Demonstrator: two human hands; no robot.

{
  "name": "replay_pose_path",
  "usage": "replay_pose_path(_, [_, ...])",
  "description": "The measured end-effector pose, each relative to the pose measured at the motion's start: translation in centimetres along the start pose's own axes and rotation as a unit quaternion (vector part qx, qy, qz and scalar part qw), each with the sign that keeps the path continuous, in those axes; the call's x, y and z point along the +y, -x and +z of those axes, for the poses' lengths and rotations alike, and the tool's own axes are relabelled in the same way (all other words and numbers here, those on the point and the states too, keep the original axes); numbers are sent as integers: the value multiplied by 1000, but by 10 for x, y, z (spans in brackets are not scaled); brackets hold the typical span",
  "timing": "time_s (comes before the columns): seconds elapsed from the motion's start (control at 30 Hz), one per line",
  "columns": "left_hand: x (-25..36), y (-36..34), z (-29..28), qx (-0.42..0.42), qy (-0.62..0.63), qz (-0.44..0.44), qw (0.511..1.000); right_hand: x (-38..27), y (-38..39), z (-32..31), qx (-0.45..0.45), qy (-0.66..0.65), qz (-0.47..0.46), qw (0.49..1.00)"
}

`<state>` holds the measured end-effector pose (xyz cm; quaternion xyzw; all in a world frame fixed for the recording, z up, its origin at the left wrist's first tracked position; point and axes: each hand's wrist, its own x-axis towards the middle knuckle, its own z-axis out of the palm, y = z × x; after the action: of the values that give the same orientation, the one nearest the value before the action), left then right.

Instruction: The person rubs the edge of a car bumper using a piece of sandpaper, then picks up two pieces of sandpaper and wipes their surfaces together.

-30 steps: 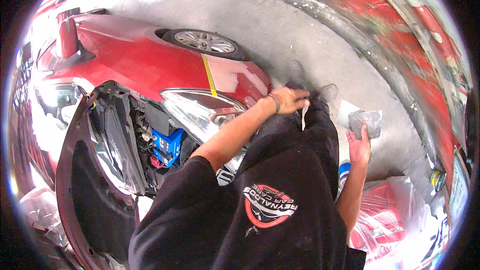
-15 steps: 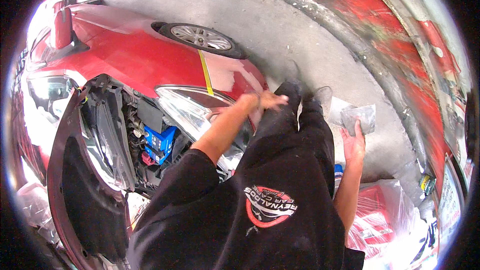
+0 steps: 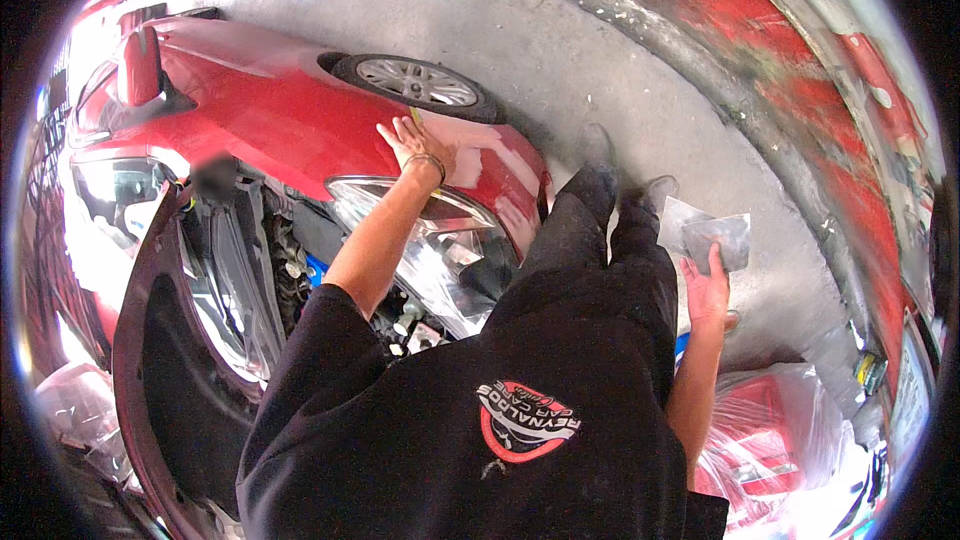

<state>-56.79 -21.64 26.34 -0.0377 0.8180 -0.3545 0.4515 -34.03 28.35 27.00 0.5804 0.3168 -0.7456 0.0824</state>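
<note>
My left hand (image 3: 414, 148) rests with fingers spread on the red car's front fender (image 3: 320, 140), beside a yellow tape strip (image 3: 416, 116) that it partly covers, next to a pale sanded-looking patch (image 3: 478, 155). Below it is the headlight (image 3: 440, 250). Low on the right, my right hand (image 3: 705, 292) grips grey sheets (image 3: 735, 238), perhaps abrasive paper, one paler than the other, held out over the concrete floor beside my legs.
The raised bonnet (image 3: 150, 370) stands at left over the engine bay (image 3: 290, 260). The wheel (image 3: 420, 82) is beyond the fender. At lower right lies a red item under clear plastic (image 3: 760, 420). A red-stained wall (image 3: 820, 110) curves along the right.
My left hand has moved up and left from near my legs onto the fender; the pale strip that hung from it a second ago is not visible. My right hand still holds the sheets.
</note>
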Motion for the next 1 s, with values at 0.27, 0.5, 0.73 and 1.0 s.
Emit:
replay_pose_path(0.27, [145, 3, 33, -292, 354, 407, 790, -6, 28, 15, 13, 39, -46, 998])
replay_pose_path(0.5, [153, 47, -14, -95, 278, 393, 872, -7, 21, -16, 43, 112, -39, 992])
replay_pose_path(0.73, [22, 25, -22, -14, 5, 43, 999, -7, 12, 3, -8, 19, -20, 1000])
replay_pose_path(1.0, [175, 6, 73, -396, 591, 371, 597, -12, 27, 23, -19, 53, -15, 998])
